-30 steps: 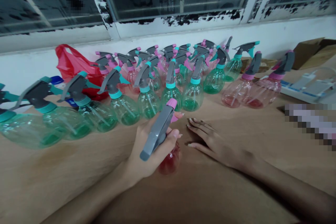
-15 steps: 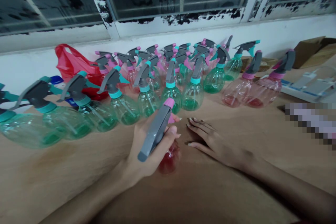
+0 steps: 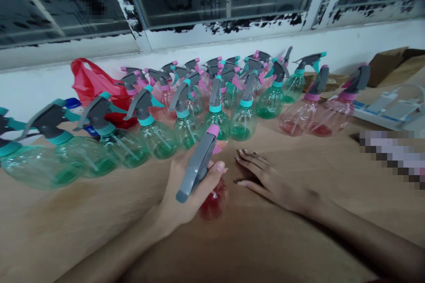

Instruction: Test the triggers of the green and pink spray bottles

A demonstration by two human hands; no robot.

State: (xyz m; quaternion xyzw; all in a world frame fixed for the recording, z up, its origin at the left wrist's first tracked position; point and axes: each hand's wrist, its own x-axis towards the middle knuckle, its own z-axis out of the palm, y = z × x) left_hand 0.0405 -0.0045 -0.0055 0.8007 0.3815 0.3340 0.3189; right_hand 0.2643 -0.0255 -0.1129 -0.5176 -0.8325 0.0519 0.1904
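My left hand is wrapped round the neck of a spray bottle with a clear pinkish body and red liquid low inside. Its grey spray head, with a pink nozzle and trigger, points away from me above my hand; most of the neck is hidden by my fingers. The bottle stands on the wooden table. Just to its right, my right hand lies palm down on the table, fingers stretched out, holding nothing. Ahead of both hands are green spray bottles with turquoise collars.
Several pink and green spray bottles crowd toward the wall, with a row of green ones at left. Two pink bottles stand at right. A red plastic bag, a cardboard box and a white tray-like object lie farther back.
The left fingers beyond the pink trigger have shifted slightly and show less. The right hand and the bottles stay in place; the view has moved a little.
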